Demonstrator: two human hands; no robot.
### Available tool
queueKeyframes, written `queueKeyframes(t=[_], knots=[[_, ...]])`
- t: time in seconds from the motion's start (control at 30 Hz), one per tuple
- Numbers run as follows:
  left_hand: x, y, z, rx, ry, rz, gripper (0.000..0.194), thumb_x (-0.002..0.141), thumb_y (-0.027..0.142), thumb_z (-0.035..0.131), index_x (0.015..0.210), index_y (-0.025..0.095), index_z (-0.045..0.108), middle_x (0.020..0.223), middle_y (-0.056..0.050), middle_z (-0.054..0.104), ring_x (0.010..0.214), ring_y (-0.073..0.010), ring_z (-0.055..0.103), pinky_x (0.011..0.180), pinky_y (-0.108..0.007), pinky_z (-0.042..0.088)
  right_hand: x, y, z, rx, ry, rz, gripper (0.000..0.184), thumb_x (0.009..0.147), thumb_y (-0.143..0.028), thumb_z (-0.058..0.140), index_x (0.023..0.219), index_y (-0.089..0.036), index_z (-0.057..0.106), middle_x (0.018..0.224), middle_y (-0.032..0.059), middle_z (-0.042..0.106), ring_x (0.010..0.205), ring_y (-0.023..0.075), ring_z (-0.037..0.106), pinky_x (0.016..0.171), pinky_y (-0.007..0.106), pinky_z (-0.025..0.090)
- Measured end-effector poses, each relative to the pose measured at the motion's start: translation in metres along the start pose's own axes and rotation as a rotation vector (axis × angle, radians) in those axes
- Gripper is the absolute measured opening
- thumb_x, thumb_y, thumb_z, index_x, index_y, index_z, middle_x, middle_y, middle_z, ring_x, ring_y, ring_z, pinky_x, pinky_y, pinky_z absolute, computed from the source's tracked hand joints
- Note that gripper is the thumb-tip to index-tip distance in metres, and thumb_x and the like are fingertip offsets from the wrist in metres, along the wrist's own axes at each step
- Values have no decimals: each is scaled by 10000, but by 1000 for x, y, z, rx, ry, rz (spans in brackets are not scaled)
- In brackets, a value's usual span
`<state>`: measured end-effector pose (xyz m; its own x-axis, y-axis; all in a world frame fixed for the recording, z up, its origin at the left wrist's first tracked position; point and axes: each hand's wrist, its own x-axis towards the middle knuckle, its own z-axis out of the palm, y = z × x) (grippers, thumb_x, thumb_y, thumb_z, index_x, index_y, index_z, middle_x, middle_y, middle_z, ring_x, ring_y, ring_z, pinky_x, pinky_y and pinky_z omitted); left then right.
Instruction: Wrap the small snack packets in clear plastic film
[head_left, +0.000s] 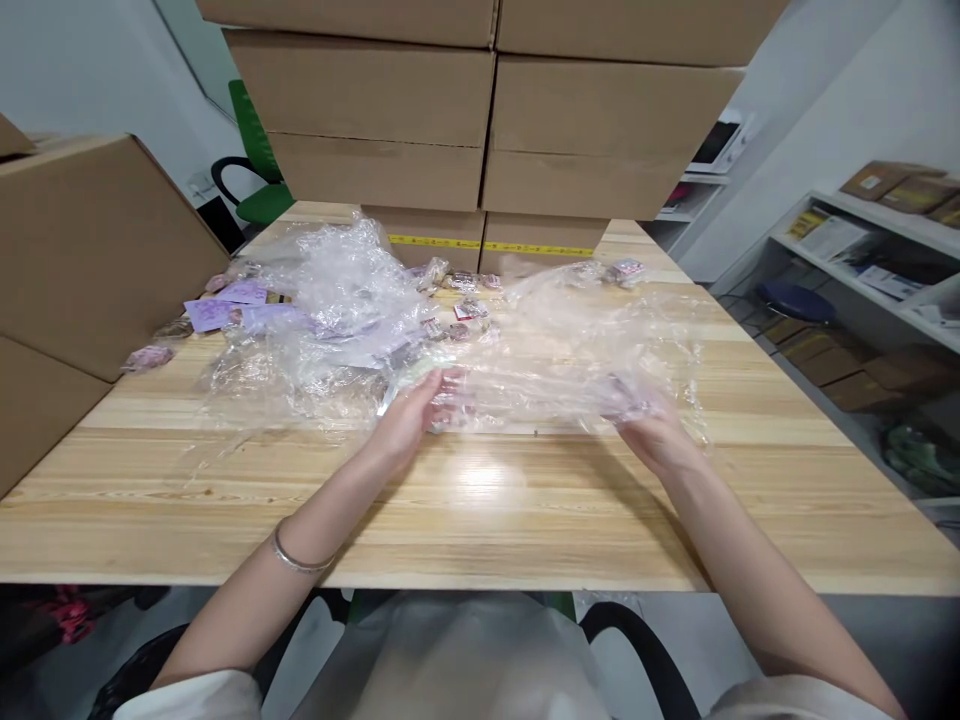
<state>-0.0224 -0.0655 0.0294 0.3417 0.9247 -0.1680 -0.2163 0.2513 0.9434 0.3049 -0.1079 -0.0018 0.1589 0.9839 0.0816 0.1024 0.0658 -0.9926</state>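
A clear, crinkled plastic bag point(544, 385) stretches between my two hands above the wooden table point(480, 530). My left hand point(412, 415) has its fingers closed on the bag's left part; the fingertips show blurred through the film. On the other side my right hand point(649, 425) is covered by the plastic, with its fingers hidden or smeared beneath it. Just beyond my left hand lies a big heap of crumpled clear plastic point(345, 290). Purple printed cards point(214, 315) stick out at the heap's left side.
Stacked cardboard boxes point(375, 110) form a wall at the table's far end, and another large box point(90, 250) stands on the left. Small wrapped packets point(469, 310) lie between the bag and the boxes. A shelf unit point(877, 265) stands off to the right.
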Motion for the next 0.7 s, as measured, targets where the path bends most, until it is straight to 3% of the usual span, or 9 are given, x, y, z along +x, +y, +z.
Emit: queueKeyframes(t=[0.07,0.13,0.2,0.27,0.33,0.4,0.47,0.6,0.7], knots=[[2,9,-4,-100,32,54,364,986,434,506,1160,169,685,1145,-114,722,1025,-234,703,782,-328,601,-13,-3,-33,-125,-108,-53,576,592,-632,782,1062,-314,684,1226,80,690,1191,366,612,993,563,491],[4,15,-6,-164,-23,90,339,985,419,508,1102,161,695,1110,-113,732,1036,-258,707,812,-359,603,-30,-9,-64,-400,-444,-66,484,666,-601,758,1052,-310,735,1403,66,591,1351,392,473,1111,582,377],[4,17,-6,-211,-99,109,316,980,420,514,1026,163,693,1093,-107,735,1037,-291,713,835,-416,601,-45,-16,-88,-679,-629,-6,404,745,-562,716,1076,-334,754,1497,32,502,1411,390,390,1164,576,304],[6,17,-5,-247,-134,112,303,971,421,526,909,161,670,1069,-101,739,1055,-315,708,843,-454,599,-54,-26,-102,-880,-485,73,367,825,-575,619,1084,-355,758,1439,45,561,1363,394,456,1141,592,340],[9,19,-4,-237,-144,70,346,954,456,545,810,155,636,989,-102,747,1043,-323,713,835,-457,603,-53,-38,-104,-994,-147,84,381,887,-575,516,1053,-335,760,1293,89,664,1259,405,553,1088,619,389],[12,24,-1,-176,-190,20,431,916,545,572,754,149,621,877,-104,743,989,-332,728,815,-458,610,-39,-54,-91,-961,98,3,373,927,-530,471,1050,-305,742,1215,97,696,1205,385,591,1076,620,398],[13,33,5,-86,-314,-13,516,831,654,622,730,148,623,761,-94,716,914,-355,740,765,-470,617,-16,-71,-67,-701,51,-109,353,939,-504,495,1156,-308,693,1275,62,669,1233,326,582,1108,578,383],[10,57,25,82,-677,-60,644,600,787,724,729,166,611,693,-82,685,838,-397,740,671,-493,609,33,-87,2,-186,-540,-205,711,804,-478,727,1448,-365,446,1533,24,451,1416,265,404,1175,487,306],[6,68,42,192,-796,-44,788,522,927,606,740,170,588,702,-87,687,839,-370,736,646,-432,602,51,-80,51,59,-901,-239,1044,646,-584,819,1521,-383,286,1567,32,377,1450,269,325,1174,458,262]])
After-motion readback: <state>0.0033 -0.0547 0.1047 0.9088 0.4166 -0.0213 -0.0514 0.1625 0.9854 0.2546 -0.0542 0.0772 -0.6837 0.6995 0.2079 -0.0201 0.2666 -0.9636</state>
